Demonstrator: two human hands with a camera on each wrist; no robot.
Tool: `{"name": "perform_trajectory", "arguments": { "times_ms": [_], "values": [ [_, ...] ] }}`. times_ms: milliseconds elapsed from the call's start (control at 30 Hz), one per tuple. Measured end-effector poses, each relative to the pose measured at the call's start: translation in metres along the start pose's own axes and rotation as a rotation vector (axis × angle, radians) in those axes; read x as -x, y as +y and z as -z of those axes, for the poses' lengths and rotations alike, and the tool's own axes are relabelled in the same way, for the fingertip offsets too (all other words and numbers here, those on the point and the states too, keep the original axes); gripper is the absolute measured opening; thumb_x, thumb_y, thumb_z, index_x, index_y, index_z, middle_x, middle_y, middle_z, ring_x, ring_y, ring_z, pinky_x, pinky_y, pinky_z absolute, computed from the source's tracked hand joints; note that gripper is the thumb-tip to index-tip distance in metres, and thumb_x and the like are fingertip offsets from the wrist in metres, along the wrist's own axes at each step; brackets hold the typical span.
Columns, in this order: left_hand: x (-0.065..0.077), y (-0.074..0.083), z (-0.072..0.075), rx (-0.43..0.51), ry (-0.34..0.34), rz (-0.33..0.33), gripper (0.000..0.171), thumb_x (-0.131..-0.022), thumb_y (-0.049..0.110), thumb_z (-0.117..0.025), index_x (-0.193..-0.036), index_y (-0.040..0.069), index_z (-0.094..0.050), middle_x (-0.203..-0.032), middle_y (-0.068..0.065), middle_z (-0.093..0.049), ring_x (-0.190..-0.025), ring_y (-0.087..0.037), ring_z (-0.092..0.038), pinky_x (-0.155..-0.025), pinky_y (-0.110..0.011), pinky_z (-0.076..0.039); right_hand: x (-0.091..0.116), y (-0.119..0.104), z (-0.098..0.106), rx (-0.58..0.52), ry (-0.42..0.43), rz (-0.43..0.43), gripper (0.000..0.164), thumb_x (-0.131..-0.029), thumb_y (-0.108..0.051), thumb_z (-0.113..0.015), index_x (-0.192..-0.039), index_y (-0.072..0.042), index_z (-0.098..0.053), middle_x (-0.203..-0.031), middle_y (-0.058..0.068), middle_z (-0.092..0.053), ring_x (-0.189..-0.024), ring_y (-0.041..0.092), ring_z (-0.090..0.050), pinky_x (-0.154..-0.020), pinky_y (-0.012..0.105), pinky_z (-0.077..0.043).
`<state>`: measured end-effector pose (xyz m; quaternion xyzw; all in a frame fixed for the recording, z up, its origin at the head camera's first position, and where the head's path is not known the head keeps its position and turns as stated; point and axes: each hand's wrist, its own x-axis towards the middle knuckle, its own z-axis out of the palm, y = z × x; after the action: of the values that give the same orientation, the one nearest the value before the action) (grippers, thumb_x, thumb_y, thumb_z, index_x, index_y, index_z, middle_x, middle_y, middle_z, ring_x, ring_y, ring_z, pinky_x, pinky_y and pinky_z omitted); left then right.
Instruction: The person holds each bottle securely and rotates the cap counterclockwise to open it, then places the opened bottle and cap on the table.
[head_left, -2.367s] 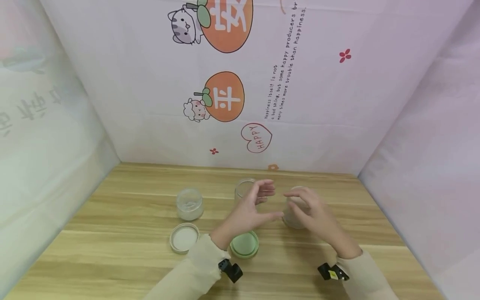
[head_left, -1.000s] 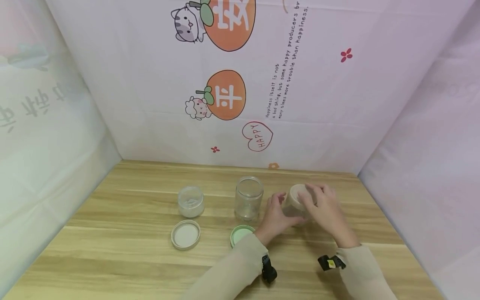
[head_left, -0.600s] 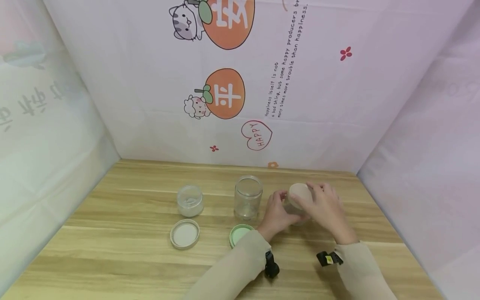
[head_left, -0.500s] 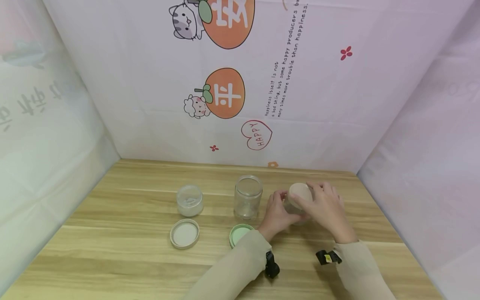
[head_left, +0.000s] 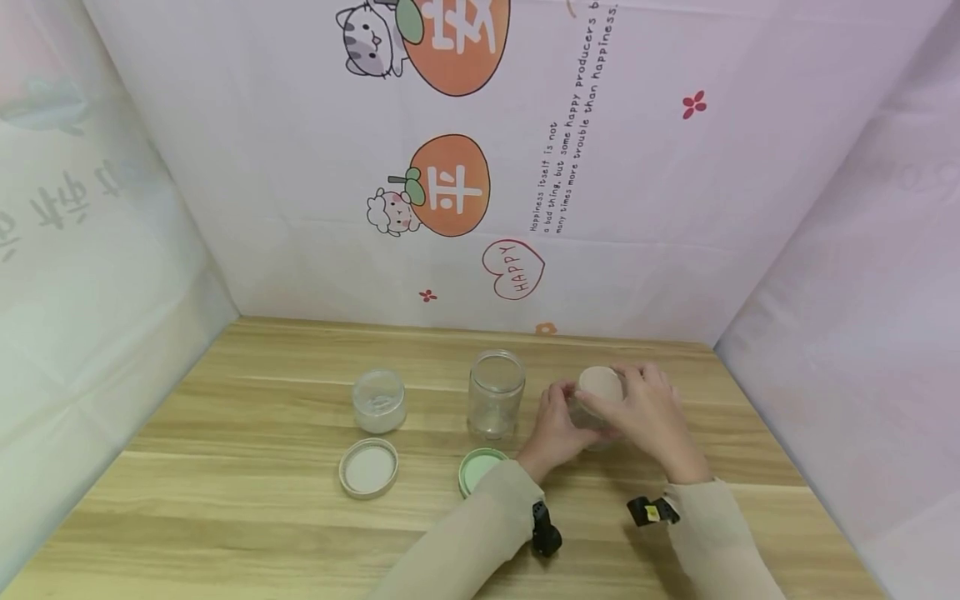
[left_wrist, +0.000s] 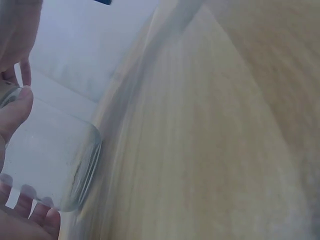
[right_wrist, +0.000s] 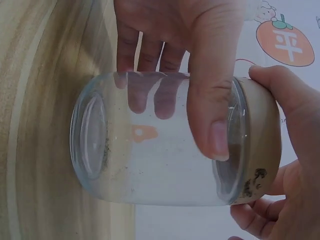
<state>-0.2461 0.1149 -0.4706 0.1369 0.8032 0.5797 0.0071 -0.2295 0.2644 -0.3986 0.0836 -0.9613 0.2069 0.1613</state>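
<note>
A clear jar with a beige lid on its mouth stands at the right of the table. My left hand grips the jar's body, thumb on the near side and fingers round the far side. The fingers of my right hand hold the lid by its edge. In the right wrist view the lid's rim carries dark marks, and the jar looks empty. In the left wrist view, the jar's base is close to the wood; contact is hard to tell.
A tall lidless clear jar stands left of my left hand. Further left is a short clear jar. An upturned pale lid and a green lid, partly behind my left sleeve, lie nearer. Printed cloth walls the table.
My left hand has moved right from beside the tall jar and now grips the right-hand jar. My right hand has taken hold of its lid. During the last half second little has moved.
</note>
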Motion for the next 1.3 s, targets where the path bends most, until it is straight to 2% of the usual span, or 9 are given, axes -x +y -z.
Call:
{"name": "perform_trajectory", "arguments": {
  "times_ms": [267,533,767,900,1067,1300],
  "values": [
    [0.002,0.001,0.003,0.04,-0.043,0.013,0.088,-0.076,0.037,-0.089,-0.142,0.009,-0.037,-0.138,-0.005,-0.039,-0.129,-0.021,-0.041,-0.107,-0.039,-0.04,0.001,0.003,-0.006,-0.06,0.022,0.012,0.087,-0.085,-0.064,-0.069,-0.13,0.009,-0.058,-0.116,0.026,-0.053,-0.106,0.041,-0.046,-0.082,0.056,-0.04],
    [0.001,0.0,0.004,0.086,-0.081,0.026,0.088,-0.076,0.037,-0.089,-0.143,0.011,-0.037,-0.138,-0.004,-0.038,-0.129,-0.021,-0.04,-0.107,-0.041,-0.039,0.001,0.004,-0.009,-0.107,0.031,0.016,0.082,-0.084,-0.058,-0.074,-0.13,0.008,-0.058,-0.116,0.025,-0.051,-0.107,0.04,-0.043,-0.079,0.056,-0.043],
    [-0.001,-0.001,0.005,0.118,-0.086,0.045,0.089,-0.075,0.036,-0.09,-0.143,0.012,-0.039,-0.136,-0.002,-0.041,-0.128,-0.02,-0.041,-0.108,-0.042,-0.039,-0.001,0.008,-0.003,-0.146,-0.039,0.041,0.079,-0.085,-0.053,-0.075,-0.137,0.003,-0.056,-0.124,0.024,-0.049,-0.113,0.042,-0.042,-0.08,0.06,-0.045],
    [-0.002,-0.001,0.006,0.122,-0.088,0.039,0.088,-0.075,0.036,-0.09,-0.142,0.011,-0.039,-0.135,-0.002,-0.042,-0.128,-0.02,-0.042,-0.108,-0.042,-0.039,-0.004,0.011,0.0,-0.166,-0.078,0.056,0.082,-0.085,-0.052,-0.075,-0.143,0.002,-0.052,-0.129,0.024,-0.048,-0.116,0.042,-0.041,-0.081,0.058,-0.046],
    [-0.002,0.0,0.006,0.109,-0.093,0.034,0.087,-0.076,0.037,-0.089,-0.142,0.01,-0.039,-0.135,-0.003,-0.042,-0.126,-0.021,-0.044,-0.107,-0.042,-0.041,-0.007,0.017,0.003,-0.18,-0.116,0.101,0.084,-0.085,-0.045,-0.077,-0.147,0.002,-0.046,-0.127,0.024,-0.05,-0.111,0.04,-0.044,-0.08,0.055,-0.046],
    [-0.001,0.004,0.006,0.109,-0.096,0.036,0.087,-0.077,0.036,-0.089,-0.142,0.008,-0.038,-0.135,-0.006,-0.041,-0.127,-0.023,-0.043,-0.108,-0.042,-0.04,-0.01,0.027,0.007,-0.246,-0.183,0.13,0.084,-0.085,-0.04,-0.079,-0.15,-0.001,-0.042,-0.129,0.019,-0.049,-0.114,0.036,-0.044,-0.085,0.059,-0.046]
  ]
}}
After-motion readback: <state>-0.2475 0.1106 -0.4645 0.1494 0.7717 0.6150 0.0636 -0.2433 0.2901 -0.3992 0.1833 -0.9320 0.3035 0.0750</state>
